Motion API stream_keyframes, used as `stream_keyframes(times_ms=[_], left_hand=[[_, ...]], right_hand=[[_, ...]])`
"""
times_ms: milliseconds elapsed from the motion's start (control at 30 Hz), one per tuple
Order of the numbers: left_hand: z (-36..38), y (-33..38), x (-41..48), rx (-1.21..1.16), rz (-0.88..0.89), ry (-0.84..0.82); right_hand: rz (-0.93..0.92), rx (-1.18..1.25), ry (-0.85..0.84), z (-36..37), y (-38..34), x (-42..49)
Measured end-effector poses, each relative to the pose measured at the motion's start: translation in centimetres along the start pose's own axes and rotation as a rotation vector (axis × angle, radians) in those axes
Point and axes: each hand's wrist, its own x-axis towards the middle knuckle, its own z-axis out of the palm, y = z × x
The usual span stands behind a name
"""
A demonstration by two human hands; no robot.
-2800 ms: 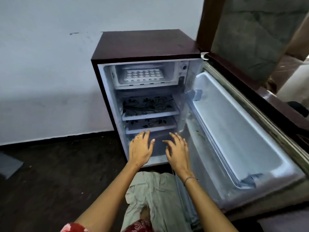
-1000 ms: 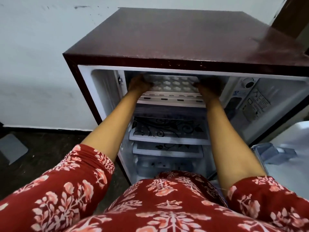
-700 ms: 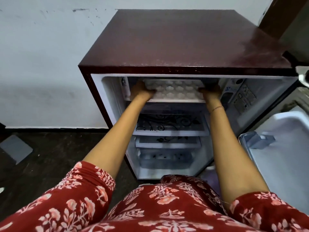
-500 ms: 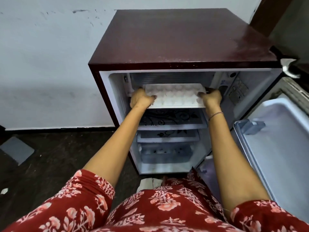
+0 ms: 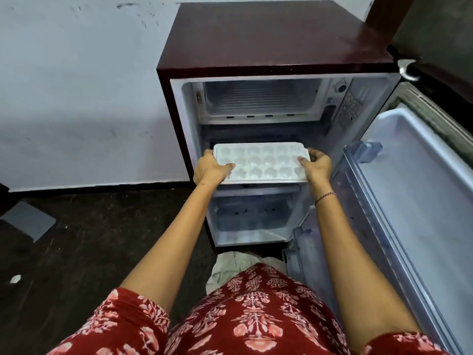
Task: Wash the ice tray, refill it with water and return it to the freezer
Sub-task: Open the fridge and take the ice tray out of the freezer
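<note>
Outside the freezer (image 5: pixel 261 98), left hand (image 5: pixel 211 170) and right hand (image 5: pixel 316 166) grip ice tray (image 5: pixel 261 162); label (image 5: pixel 349 108) looks illegible.

Dark floor (image 5: pixel 89 239) under maroon fridge (image 5: pixel 268 42), pale cloth (image 5: pixel 230 265), grey slab (image 5: pixel 29 220).

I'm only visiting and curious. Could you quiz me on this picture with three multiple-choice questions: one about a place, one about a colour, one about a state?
1. Where is the ice tray relative to the fridge? A) on top B) held in front C) underneath
2. What colour is the fridge's top? A) dark red B) white C) green
3. How is the door? A) shut B) missing C) open

Answers: 1 B, the left hand and right hand grip its ends before the fridge. 2 A, the top panel is dark red. 3 C, the door stands wide open.
</note>
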Motion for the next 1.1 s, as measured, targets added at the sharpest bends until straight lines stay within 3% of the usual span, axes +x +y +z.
stream_keyframes(times_ms=[400,700,900,1100], left_hand=[[-0.8,-6.1,-12.2,0.014,-0.150,0.053],[-1.1,-10.8,-22.6,0.138,-0.190,0.067],[-1.3,-13.7,-27.0,0.191,-0.191,-0.004],[-0.3,-15.3,-28.7,0.238,-0.124,-0.116]], right_hand=[[-0.003,-0.064,-0.115,-4.3,3.5,-11.7],[0.055,0.020,-0.189,-7.9,8.1,-20.2],[0.124,0.067,-0.154,-10.5,12.1,-26.2],[0.172,0.045,-0.013,-12.6,15.3,-31.3]])
